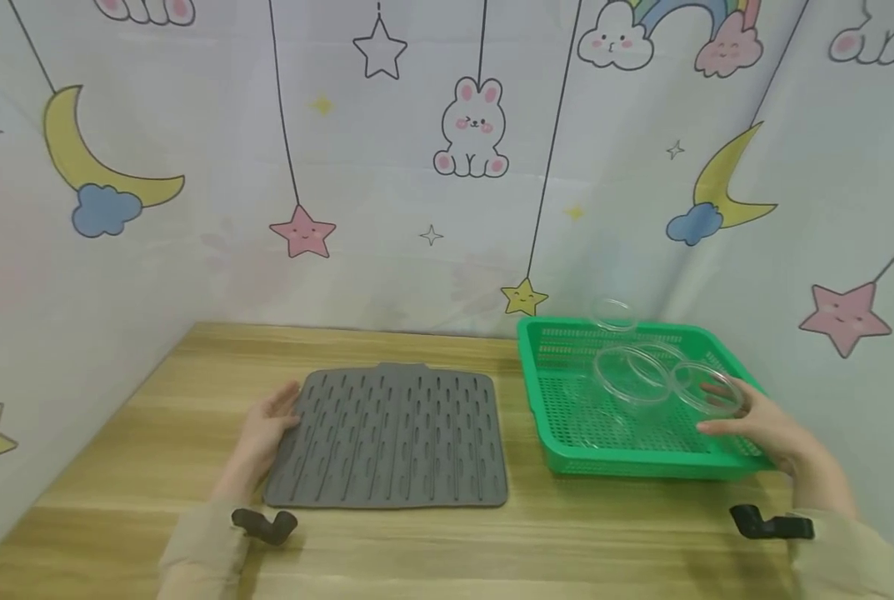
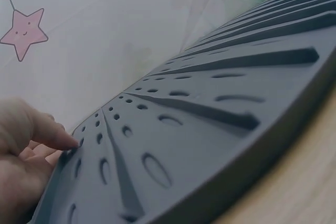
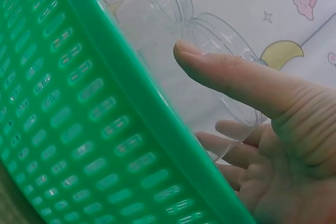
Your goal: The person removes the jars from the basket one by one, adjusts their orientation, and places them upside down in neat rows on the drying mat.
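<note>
On the left of the table lies a grey slotted drying mat [image 1: 394, 442]. My left hand [image 1: 269, 425] is at its left edge; in the left wrist view a fingertip [image 2: 65, 141] touches the mat's upper face, with other fingers beside the edge. Several clear round containers, apparently jars, are in a green basket [image 1: 641, 465]. My right hand [image 1: 761, 423] reaches over the basket's right side, thumb and fingers spread about the rightmost clear jar [image 1: 707, 408]. In the right wrist view the thumb [image 3: 231, 74] is straight, while fingers lie partly behind the jar.
The wooden table [image 1: 566, 542] carries the mat and basket. A white curtain [image 1: 387, 283] printed with stars, moons and rabbits hangs behind it. Another clear jar [image 1: 630, 375] is left of the one by my right hand. The basket rim [image 3: 152, 93] rises in front of my right hand.
</note>
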Motion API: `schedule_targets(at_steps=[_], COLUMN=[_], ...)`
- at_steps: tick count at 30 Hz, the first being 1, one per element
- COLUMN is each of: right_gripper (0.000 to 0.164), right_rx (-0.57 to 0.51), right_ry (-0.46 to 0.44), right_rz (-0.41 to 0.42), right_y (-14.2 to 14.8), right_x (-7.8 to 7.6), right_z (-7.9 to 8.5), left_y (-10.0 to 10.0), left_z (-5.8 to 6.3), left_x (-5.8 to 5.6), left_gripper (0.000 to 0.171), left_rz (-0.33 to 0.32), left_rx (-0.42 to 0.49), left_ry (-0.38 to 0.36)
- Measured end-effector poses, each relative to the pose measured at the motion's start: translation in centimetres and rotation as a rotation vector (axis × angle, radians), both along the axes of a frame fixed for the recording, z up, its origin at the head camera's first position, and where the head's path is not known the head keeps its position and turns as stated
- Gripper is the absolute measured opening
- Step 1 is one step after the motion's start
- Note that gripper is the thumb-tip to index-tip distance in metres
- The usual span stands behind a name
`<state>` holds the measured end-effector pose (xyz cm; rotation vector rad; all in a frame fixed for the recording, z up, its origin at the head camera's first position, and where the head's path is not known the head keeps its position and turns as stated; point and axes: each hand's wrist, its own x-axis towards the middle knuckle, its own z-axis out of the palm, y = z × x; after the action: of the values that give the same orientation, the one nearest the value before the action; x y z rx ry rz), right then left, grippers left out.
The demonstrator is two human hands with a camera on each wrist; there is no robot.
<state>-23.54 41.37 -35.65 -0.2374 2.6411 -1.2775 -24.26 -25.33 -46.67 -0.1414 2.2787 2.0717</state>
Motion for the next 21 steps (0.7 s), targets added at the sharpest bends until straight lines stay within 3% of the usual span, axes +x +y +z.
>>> schedule_targets(at_steps=[8, 21], right_gripper=[0.099, 0.089], right_rx=[-0.011, 0.003], right_ry=[0.016, 0.109], right_rz=[0.04, -0.057], right_y=[0.26, 0.13], right_x=[-0.23, 0.13], right_z=[-0.35, 0.22], left_y=[0.53, 0.21], left_z=[-0.42, 0.04], left_x=[0.17, 0.02], left_gripper=[0.069, 0.067], left_rz=[0.036, 0.039], left_rx=[0.003, 0.017], left_ry=[-0.03, -0.008])
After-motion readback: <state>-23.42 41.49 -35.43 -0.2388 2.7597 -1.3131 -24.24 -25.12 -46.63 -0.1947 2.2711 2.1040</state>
